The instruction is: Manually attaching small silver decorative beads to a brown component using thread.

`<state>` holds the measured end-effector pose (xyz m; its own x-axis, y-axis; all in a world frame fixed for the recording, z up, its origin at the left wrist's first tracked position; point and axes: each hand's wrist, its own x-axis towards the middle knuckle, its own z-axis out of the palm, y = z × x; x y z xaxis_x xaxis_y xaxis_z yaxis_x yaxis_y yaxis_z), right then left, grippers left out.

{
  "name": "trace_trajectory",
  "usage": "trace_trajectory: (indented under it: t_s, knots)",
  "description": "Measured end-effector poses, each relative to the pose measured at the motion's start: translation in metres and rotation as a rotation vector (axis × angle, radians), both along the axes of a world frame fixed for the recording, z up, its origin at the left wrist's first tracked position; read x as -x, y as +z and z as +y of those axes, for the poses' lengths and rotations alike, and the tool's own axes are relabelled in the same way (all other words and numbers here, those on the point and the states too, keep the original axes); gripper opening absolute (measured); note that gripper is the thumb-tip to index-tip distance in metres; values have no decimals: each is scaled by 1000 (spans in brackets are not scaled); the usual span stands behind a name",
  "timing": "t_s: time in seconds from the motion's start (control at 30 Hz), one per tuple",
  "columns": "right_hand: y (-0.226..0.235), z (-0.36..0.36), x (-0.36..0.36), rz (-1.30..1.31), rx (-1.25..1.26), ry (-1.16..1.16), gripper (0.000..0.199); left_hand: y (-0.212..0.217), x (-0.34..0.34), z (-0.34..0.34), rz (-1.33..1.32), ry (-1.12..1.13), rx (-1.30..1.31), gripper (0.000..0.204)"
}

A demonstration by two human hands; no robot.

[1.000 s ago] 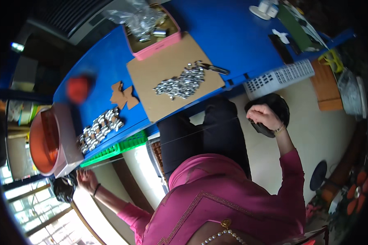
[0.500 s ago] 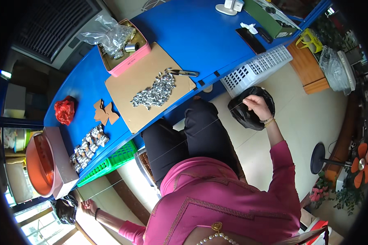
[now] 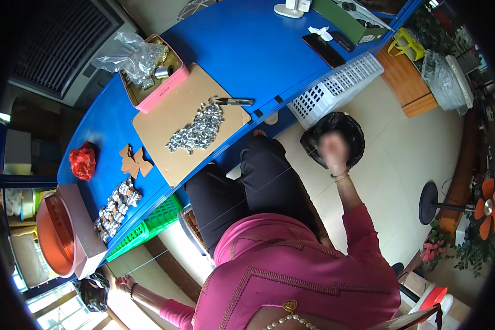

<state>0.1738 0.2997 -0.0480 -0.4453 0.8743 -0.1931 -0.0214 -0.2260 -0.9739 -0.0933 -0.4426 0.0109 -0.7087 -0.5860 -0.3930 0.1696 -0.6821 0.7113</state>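
Left fingers (image 3: 122, 281) pinch a thread (image 3: 246, 198); right fingers (image 3: 332, 145) (spread unclear) are blurred.

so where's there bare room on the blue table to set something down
The widest free patch of the blue table lies between the pink container and the black slab. A smaller one lies between the container and the red bag. It's crowded where silver clusters sit by the pale box and inside the container.
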Motion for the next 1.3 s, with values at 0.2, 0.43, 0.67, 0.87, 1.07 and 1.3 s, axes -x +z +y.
trace_trajectory:
  t_s: [0.2,0.43,0.67,0.87,1.07,1.3]
  knots:
    - [-10,1,9,-247,-89,-80,18,-6,-1,-4,48,-38,16,22]
    - [20,-2,14,200,425,-9,15,-21,-4,-4,-185,170,168,19]
    - [17,13,-8,791,919,242,12,-21,-24,11,-315,-25,435,19]
    - [-110,86,-72,327,701,-197,20,8,2,121,-235,-213,155,27]
    - [-172,79,-233,42,389,-549,25,26,35,278,-45,-847,462,16]
    - [-128,28,-331,-353,-28,-731,41,22,142,327,114,-573,1849,24]
